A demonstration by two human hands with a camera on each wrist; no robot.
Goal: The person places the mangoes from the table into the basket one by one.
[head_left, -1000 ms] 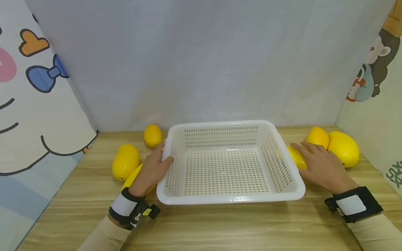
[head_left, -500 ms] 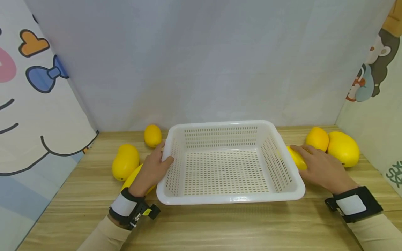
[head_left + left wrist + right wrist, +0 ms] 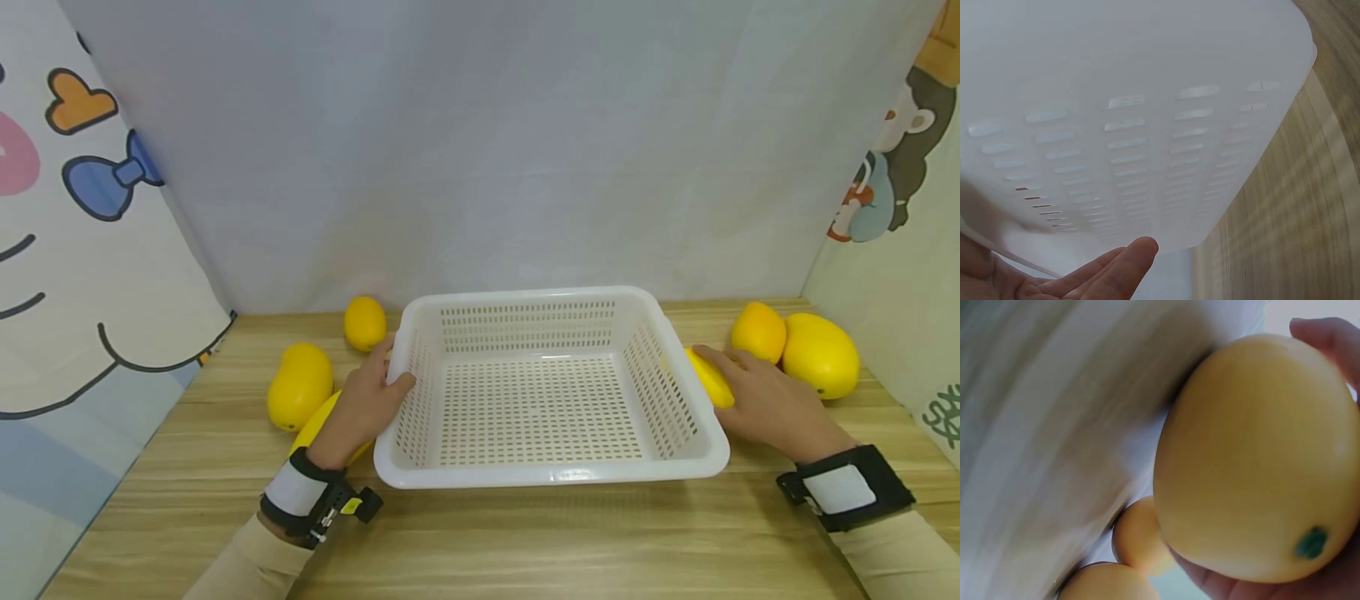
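A white plastic basket [image 3: 536, 417] with slotted walls sits in the middle of the table. My left hand [image 3: 365, 407] grips its left rim, thumb over the edge; in the left wrist view the fingers [image 3: 1124, 275] lie against the outside of the slotted wall. Just beyond the opposite rim, my right hand [image 3: 776, 407] holds a smooth yellow mango [image 3: 711, 379], partly hidden by the hand and the basket. Up close in the right wrist view, this mango [image 3: 1254, 456] shows a green stem mark, with thumb and fingers curled round it.
On the left lie an oval orange-yellow fruit [image 3: 365, 324], a yellow mango [image 3: 300, 387] and another yellow fruit [image 3: 313, 427] partly behind the left arm. Beyond the right hand, an orange-yellow fruit [image 3: 759, 332] touches a large yellow mango [image 3: 821, 357]. A pale curtain [image 3: 510, 150] stands behind.
My right hand's fingers have drawn in and closed round the mango, which has shifted very slightly. The left hand and the basket have stayed in place.
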